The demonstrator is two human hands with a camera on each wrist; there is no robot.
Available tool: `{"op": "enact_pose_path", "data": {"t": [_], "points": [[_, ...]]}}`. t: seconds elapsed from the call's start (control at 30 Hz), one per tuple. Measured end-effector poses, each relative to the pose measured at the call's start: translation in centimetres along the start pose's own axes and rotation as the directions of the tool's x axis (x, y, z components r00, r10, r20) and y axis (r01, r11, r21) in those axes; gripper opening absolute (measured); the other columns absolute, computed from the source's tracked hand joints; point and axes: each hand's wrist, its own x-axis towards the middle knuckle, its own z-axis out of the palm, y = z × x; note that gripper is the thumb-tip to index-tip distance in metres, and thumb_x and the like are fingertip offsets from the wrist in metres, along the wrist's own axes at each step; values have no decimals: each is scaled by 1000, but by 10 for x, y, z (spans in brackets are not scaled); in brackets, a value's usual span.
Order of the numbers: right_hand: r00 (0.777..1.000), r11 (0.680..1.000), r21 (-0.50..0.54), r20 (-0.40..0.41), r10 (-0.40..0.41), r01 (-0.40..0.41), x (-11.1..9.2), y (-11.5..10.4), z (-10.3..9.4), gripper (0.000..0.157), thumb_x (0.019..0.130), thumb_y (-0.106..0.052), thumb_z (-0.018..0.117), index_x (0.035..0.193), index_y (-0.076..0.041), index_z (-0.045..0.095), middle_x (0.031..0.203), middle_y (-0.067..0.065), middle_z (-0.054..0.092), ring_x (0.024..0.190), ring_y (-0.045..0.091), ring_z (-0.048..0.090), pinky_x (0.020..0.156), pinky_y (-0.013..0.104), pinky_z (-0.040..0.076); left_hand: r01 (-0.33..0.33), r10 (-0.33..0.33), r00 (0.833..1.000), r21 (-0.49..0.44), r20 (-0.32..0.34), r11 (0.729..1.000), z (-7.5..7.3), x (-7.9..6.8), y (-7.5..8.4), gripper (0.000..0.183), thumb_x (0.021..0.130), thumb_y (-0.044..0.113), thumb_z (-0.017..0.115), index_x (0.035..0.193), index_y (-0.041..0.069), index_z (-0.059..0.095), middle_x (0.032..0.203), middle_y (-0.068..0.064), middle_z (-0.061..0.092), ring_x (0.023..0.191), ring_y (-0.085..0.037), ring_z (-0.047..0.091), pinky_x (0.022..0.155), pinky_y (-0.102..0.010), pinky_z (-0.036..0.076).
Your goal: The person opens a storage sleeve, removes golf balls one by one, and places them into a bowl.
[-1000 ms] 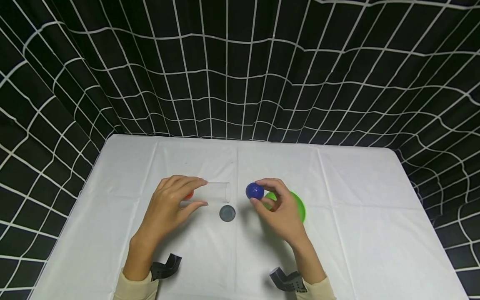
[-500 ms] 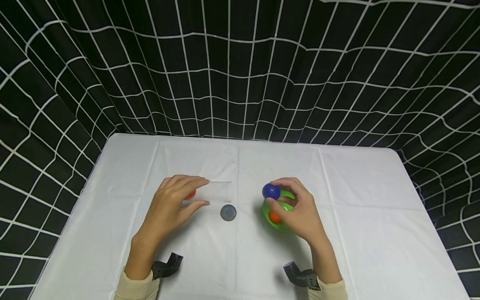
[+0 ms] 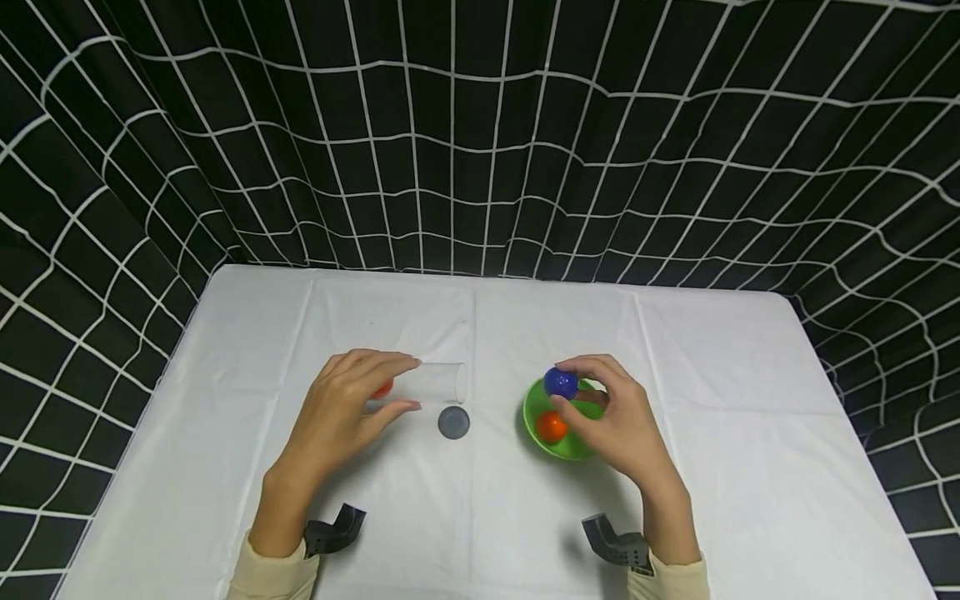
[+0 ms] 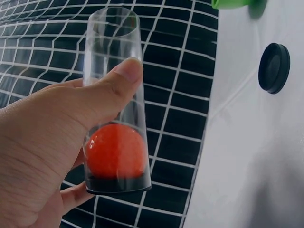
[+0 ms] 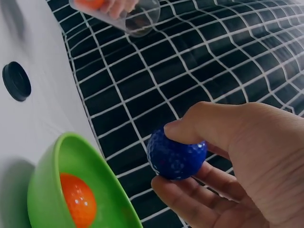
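My left hand (image 3: 341,408) grips a clear plastic tube (image 3: 435,383), which lies sideways in the head view with its open mouth to the right. A red-orange ball (image 4: 116,151) sits inside against the tube's dark closed end. Between thumb and fingertips my right hand (image 3: 611,417) pinches a blue golf ball (image 5: 175,154). It is held over the back part of a green bowl (image 3: 543,446), apart from the orange golf ball (image 5: 78,202) lying inside. My right hand hides part of the bowl's right side.
A dark round cap (image 3: 453,422) lies on the white tablecloth (image 3: 735,433) between the hands. Black curtain with a white grid (image 3: 480,150) surrounds the table at the back and sides. Each wrist wears a black camera mount.
My right hand has moved to the right with the blue golf ball, from beside the bowl to over it. The orange ball in the bowl has come into view. The left hand stays nearly still.
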Motion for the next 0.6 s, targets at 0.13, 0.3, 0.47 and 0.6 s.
{"op": "enact_pose_path", "data": {"t": [0.13,0.3,0.47,0.6], "points": [[1000,996,-89,10,3,-2,0,2,-3,40,85,5,83,122,-6,71,123,8,67,110,-5,63,90,21,63,-4,4,1000,5,2,1000,-1,0,0,49,82,33,91,127,22,75,123,6,78,112,-17,69,101,-40,52],[999,978,-209,40,21,-12,-2,3,-8,38,86,-1,84,120,-7,71,120,7,69,109,11,67,89,38,65,6,-6,1000,10,6,1000,-1,-1,0,49,82,33,91,128,23,75,122,7,78,108,-15,68,100,-39,51],[996,968,-249,77,50,-29,-3,5,-12,37,86,-2,83,120,-7,70,120,9,69,107,23,70,89,40,65,2,-2,1000,9,0,1000,-1,-1,0,50,82,33,91,129,24,75,122,8,78,108,-14,68,100,-39,51],[993,962,-272,97,64,-35,-3,7,-12,37,86,-3,83,120,-6,71,121,10,68,107,26,70,92,45,64,-7,7,1000,8,-5,1000,0,0,-1,50,82,33,91,128,23,75,123,7,78,110,-15,69,100,-39,52]]}}
